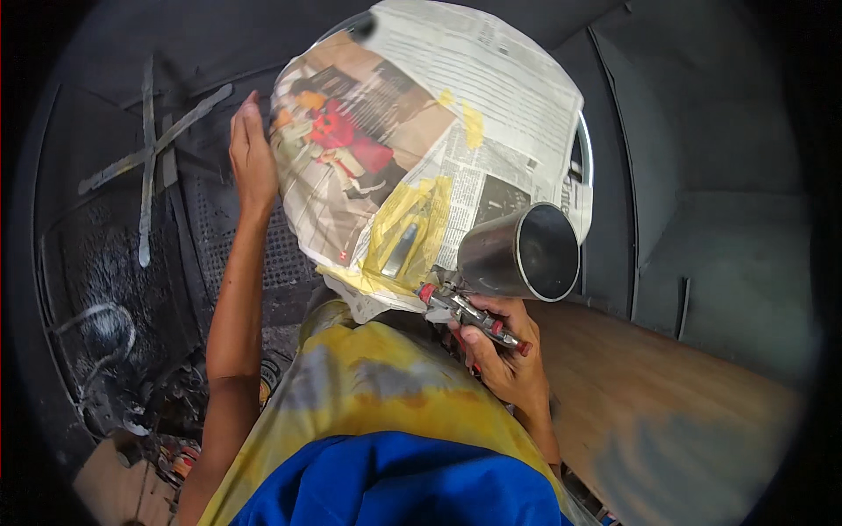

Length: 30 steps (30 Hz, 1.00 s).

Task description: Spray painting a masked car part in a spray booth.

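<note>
A large rounded object wrapped in newspaper [526, 96] fills the upper middle; its kind is hidden beneath the paper. Yellow masking tape [380, 235] frames a small uncovered dark, shiny patch [401, 250] near its lower edge. My left hand [254, 162] lies along the object's left side, fingers stretched upward and not wrapped round it. In my right hand [510, 355] is a spray gun [469, 314], gripped below the object's lower right. The gun's metal paint cup [509, 254] tilts so that its wide round mouth faces right.
Dark panels [614, 175] rise at the back and right. A brown board [667, 377] spans the lower right. On the left stand a cross of pale strips [149, 149] and a perforated dark panel [254, 250]. Yellow, paint-stained cloth [351, 377] covers my lap.
</note>
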Each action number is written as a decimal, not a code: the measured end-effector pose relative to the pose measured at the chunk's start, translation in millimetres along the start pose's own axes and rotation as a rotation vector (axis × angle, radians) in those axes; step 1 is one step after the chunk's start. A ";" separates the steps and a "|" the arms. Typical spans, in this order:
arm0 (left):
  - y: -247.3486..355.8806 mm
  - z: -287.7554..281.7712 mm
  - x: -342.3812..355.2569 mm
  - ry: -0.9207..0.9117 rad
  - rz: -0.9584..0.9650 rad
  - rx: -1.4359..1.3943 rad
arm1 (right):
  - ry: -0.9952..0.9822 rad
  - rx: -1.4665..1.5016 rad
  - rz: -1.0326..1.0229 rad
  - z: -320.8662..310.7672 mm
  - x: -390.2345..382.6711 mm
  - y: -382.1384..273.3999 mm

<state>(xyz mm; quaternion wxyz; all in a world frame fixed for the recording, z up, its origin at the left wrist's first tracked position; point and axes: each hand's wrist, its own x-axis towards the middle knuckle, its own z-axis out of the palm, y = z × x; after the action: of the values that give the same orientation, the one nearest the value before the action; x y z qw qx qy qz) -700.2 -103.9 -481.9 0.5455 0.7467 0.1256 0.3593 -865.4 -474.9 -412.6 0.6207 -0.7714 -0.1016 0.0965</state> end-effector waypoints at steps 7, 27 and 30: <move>-3.5 5.7 -103.1 0.027 -0.013 0.054 | -0.239 -0.275 -0.086 -38.3 1.0 39.9; -33.2 15.6 -154.4 0.074 -0.021 0.084 | -0.506 -0.414 -0.193 -57.0 15.3 84.4; -32.9 15.9 -158.5 0.074 -0.013 0.061 | -0.511 -0.425 -0.218 -53.1 14.9 87.5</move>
<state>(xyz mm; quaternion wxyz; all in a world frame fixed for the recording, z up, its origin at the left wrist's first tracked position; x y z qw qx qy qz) -795.3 -195.0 -577.3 0.5197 0.7484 0.1616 0.3791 -833.2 -538.8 -487.2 0.4073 -0.8189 -0.3534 0.1963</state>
